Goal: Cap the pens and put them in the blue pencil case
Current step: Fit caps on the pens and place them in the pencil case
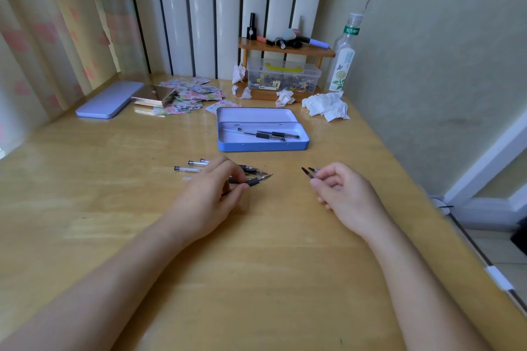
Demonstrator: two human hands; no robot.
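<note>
The blue pencil case [262,146] lies open mid-table with two capped pens [269,134] inside. My left hand [211,196] pinches an uncapped pen [256,180] by its dark grip, tip pointing right. Several more uncapped pens [188,169] lie on the wood behind that hand, partly hidden by it. My right hand [342,191] rests on the table to the right, fingers curled over dark pen caps [308,172] whose ends stick out to the left. About a hand's width separates the pen tip from the caps.
A lilac tin [109,104] and a gold box [154,95] on floral papers lie at the back left. A wooden shelf [285,50], a clear plastic box [283,77], crumpled tissues [326,107] and a bottle [343,57] stand at the back right. The table's right edge [445,216] runs close by.
</note>
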